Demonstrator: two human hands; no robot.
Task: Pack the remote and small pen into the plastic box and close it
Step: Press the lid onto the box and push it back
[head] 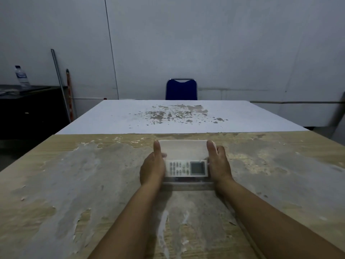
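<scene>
A clear plastic box [186, 184] sits on the worn table in front of me. Inside it lies a white remote [186, 168], with its buttons on the left and its grey screen on the right. The box's white lid [183, 149] is tilted up behind the remote, half raised over the box. My left hand [153, 167] grips the lid's left end, thumb pointing up along its edge. My right hand [218, 163] grips the lid's right end the same way. I see no small pen; it may be hidden under the remote.
The wooden table [74, 184] has peeling grey patches. Beyond it lies a white board [130, 116] with flaked spots. A blue chair [181, 89] stands at the far side. At far left, a dark cabinet [28, 109] carries a water bottle [22, 76].
</scene>
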